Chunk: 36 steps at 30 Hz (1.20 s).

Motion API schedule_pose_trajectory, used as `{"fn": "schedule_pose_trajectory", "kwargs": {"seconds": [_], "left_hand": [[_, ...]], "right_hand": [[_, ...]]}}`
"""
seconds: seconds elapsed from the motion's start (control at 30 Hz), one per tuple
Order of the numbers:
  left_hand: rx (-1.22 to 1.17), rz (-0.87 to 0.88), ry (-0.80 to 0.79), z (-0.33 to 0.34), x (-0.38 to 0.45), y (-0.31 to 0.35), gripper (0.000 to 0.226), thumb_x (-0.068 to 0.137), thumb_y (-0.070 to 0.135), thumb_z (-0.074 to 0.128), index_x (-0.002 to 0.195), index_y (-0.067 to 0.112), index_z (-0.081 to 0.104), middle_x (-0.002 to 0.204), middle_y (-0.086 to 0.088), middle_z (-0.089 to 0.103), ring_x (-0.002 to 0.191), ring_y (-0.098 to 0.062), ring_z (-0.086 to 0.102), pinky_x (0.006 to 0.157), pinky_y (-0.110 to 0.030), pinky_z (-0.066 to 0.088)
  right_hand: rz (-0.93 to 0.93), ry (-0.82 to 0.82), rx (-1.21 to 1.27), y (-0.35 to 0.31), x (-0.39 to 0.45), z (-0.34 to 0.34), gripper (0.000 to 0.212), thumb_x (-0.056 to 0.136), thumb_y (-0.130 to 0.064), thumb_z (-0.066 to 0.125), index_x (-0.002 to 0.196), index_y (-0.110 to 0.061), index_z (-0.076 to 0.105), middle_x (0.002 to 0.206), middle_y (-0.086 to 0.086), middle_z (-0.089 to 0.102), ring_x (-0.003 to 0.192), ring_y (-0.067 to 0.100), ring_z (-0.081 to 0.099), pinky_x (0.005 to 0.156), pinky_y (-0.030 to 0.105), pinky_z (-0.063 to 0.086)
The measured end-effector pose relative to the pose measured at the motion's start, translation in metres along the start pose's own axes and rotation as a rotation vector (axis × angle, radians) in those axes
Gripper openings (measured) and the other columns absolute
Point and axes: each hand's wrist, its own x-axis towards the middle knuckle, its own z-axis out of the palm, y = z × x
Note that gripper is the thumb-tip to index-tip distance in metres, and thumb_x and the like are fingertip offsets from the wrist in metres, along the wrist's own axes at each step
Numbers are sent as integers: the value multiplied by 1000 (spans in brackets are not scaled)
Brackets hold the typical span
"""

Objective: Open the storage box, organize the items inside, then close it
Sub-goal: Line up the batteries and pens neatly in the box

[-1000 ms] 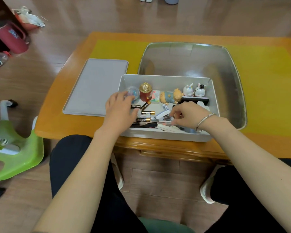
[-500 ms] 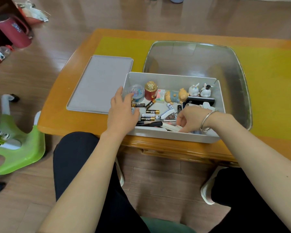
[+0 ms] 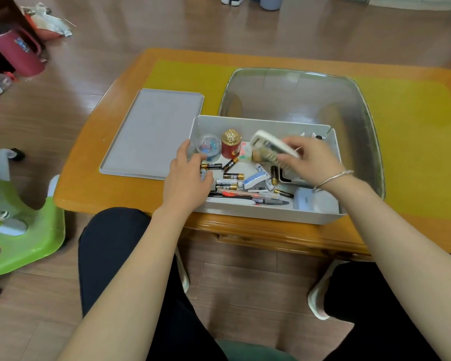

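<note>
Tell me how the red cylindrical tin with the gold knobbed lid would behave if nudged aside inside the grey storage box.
The red cylindrical tin with the gold knobbed lid stands upright and is taller than wide, so a high push may tip it. Once on its side, its round body would probably roll. It looks rigid, likely sliding easily on the smooth floor of the grey storage box.

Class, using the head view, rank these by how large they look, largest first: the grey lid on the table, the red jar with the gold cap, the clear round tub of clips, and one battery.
1. Grey lid.
2. Red jar.
3. Clear tub, nearly the jar's size, so this ranking is unsure.
4. Battery.
</note>
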Motion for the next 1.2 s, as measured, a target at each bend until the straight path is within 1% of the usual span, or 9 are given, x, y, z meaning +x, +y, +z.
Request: {"fn": "schedule_pose_trajectory", "kwargs": {"seconds": [0.1,0.2,0.37,0.53,0.7,0.77,0.9,1.07,1.2], "left_hand": [[19,-3,16,2,-1,2,34,92,31,58,124,19,54,157,-3,15,128,-28,40,87,-37,46],[35,-6,17,3,0,2,32,92,31,58,121,19,55,157,-3,14,127,-28,40,86,-37,46],[23,-2,12,3,0,0,30,91,32,59,118,19,57,157,-3,15,127,-28,41,87,-36,46],[24,-4,18,4,1,-2,30,91,33,59,118,20,58,157,-1,16,127,-27,42,86,-36,47],[9,-5,21,5,2,-3,37,90,31,60,126,21,53,157,-1,15,127,-28,42,86,-36,47],[-14,-15,23,5,2,-3,45,91,29,60,133,22,47,157,-1,15,127,-28,43,87,-37,47],[-33,-21,36,6,2,-2,53,91,26,59,140,23,38,157,0,16,121,-28,50,79,-31,45],[-33,-25,43,5,2,-1,48,94,23,53,140,23,38,156,1,17,116,-26,52,81,-36,50],[-41,-35,42,4,2,-2,45,95,21,51,139,21,40,156,3,17,116,-24,52,82,-36,52]], "right_hand": [[69,199,-64,19,0,-20,22,84,-16,65,104,-23,68,89,-1,65,77,17,58,64,24,41],[86,276,-256,36,0,-23,28,83,-13,63,110,-21,66,103,9,65,95,32,58,81,39,46],[96,238,-539,48,4,-12,28,85,-10,55,108,-24,66,109,4,62,104,30,51,82,40,34],[145,198,-601,44,2,-9,22,86,-11,57,101,-23,68,103,5,64,103,30,50,81,40,31],[101,180,-559,30,-1,-8,28,85,-7,56,106,-20,66,111,6,63,108,30,50,88,41,33],[10,114,-454,17,0,-1,27,84,-8,57,108,-17,66,110,8,63,106,30,54,90,41,39],[-120,-200,-283,-11,1,26,28,83,-24,66,110,-18,66,107,3,67,86,15,58,79,27,46],[-229,-375,-456,-24,12,51,42,80,-48,64,116,-28,62,118,-3,62,108,18,52,92,37,44],[-210,-505,-215,-29,16,53,43,74,-48,72,111,-28,66,103,-11,59,91,8,50,75,23,41]]}}
